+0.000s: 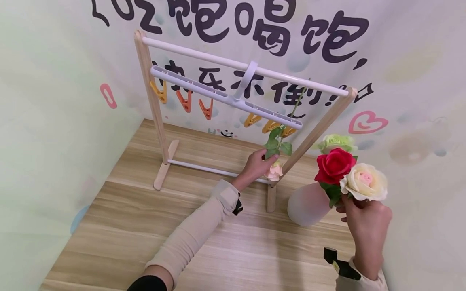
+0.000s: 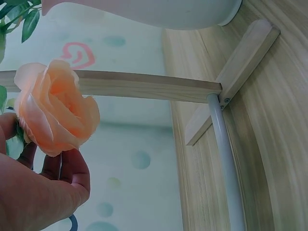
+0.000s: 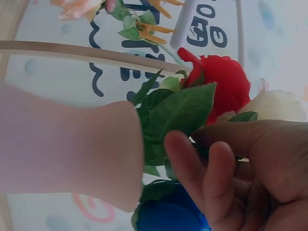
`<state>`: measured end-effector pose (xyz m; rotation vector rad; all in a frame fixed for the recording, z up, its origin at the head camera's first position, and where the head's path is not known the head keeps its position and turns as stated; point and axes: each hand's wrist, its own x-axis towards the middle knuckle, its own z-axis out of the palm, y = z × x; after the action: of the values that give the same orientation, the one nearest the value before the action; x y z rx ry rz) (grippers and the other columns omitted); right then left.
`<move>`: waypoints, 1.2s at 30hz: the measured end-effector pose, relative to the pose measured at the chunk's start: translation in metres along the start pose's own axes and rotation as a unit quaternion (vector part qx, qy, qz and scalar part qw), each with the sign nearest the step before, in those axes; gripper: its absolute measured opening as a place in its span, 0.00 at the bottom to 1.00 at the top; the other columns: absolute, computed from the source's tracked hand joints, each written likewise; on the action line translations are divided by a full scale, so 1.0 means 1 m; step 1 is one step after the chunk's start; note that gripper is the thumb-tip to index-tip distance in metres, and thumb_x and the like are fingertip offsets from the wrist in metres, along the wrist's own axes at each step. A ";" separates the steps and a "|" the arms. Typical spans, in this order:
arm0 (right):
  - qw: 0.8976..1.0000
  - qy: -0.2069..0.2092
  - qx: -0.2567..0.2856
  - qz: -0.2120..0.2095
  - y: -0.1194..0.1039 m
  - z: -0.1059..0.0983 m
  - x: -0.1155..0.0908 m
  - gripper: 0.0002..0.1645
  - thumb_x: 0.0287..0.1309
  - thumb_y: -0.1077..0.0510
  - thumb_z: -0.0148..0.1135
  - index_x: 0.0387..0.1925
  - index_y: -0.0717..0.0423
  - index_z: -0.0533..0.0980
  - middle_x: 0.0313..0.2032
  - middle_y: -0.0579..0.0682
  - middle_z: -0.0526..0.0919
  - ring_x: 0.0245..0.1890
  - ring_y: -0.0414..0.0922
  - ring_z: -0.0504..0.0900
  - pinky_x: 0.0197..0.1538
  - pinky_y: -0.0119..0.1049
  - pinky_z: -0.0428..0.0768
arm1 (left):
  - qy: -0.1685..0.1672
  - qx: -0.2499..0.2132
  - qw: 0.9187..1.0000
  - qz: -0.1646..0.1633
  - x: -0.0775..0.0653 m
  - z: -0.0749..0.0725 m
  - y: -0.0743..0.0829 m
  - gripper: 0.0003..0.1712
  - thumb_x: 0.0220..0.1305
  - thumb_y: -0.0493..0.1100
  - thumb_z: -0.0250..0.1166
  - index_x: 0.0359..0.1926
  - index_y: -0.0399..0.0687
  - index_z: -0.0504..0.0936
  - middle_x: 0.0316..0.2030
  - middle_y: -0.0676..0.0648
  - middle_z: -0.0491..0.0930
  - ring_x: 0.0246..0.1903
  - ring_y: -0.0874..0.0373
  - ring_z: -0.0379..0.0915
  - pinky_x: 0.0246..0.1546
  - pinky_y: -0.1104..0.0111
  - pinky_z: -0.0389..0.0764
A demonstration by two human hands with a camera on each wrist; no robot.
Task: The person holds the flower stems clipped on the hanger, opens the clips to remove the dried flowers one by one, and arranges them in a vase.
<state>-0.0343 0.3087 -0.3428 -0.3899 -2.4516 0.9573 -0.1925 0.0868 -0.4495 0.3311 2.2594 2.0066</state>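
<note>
My left hand (image 1: 256, 166) pinches the leafy stem of a pale pink rose (image 1: 274, 171), just behind its bloom. The rose hangs head down beside the end clip (image 1: 288, 131) of a lilac clip hanger (image 1: 204, 88), its bare stem rising above the bar. In the left wrist view the bloom (image 2: 60, 108) looks peach, with fingers curled behind it. My right hand (image 1: 367, 222) holds a cream rose (image 1: 365, 182) close under its bloom at the vase (image 1: 308, 205). A red rose (image 1: 335, 165) and a green flower (image 1: 337, 143) stand beside it; a blue flower (image 3: 171, 211) shows in the right wrist view.
The hanger hooks over the white top rail (image 1: 218, 60) of a wooden rack (image 1: 318, 127). Several yellow and orange clips, including an orange one (image 1: 185, 101), hang along it. The rack stands on a wood-grain table (image 1: 138, 218) before a printed cloth wall (image 1: 47, 101).
</note>
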 end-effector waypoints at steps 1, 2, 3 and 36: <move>1.000 0.001 0.001 0.000 0.001 0.001 0.001 0.13 0.58 0.60 0.67 0.42 0.65 0.79 0.11 0.32 0.80 0.09 0.28 0.76 0.14 0.27 0.75 | 0.000 0.001 1.000 -0.001 0.000 0.000 0.000 0.15 0.70 0.49 0.62 0.40 0.40 0.80 0.23 0.52 0.73 0.22 0.65 0.68 0.23 0.76 0.70; 1.000 0.001 0.001 -0.001 0.002 0.002 0.001 0.12 0.58 0.61 0.66 0.41 0.65 0.79 0.11 0.33 0.80 0.08 0.28 0.76 0.14 0.27 0.75 | 0.000 0.001 1.000 -0.001 0.000 0.000 0.000 0.15 0.70 0.49 0.62 0.40 0.40 0.80 0.23 0.52 0.73 0.22 0.65 0.68 0.23 0.76 0.70; 1.000 0.001 0.005 0.002 0.003 0.002 0.002 0.12 0.57 0.61 0.66 0.42 0.65 0.79 0.11 0.33 0.80 0.08 0.28 0.76 0.14 0.28 0.75 | 0.000 0.001 1.000 0.000 0.000 0.000 0.000 0.15 0.70 0.49 0.62 0.40 0.39 0.80 0.23 0.52 0.73 0.22 0.65 0.68 0.23 0.76 0.70; 0.997 -0.035 -0.065 0.003 0.008 -0.007 -0.017 0.19 0.56 0.62 0.71 0.47 0.68 0.77 0.27 0.68 0.85 0.13 0.17 0.71 0.18 0.20 0.73 | 0.000 -0.012 1.000 0.001 0.000 -0.003 0.001 0.15 0.70 0.50 0.62 0.40 0.40 0.80 0.23 0.52 0.73 0.22 0.64 0.68 0.23 0.75 0.70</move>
<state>-0.0152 0.3112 -0.3494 -0.4156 -2.5859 0.8292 -0.1932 0.0837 -0.4483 0.3316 2.2348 2.0336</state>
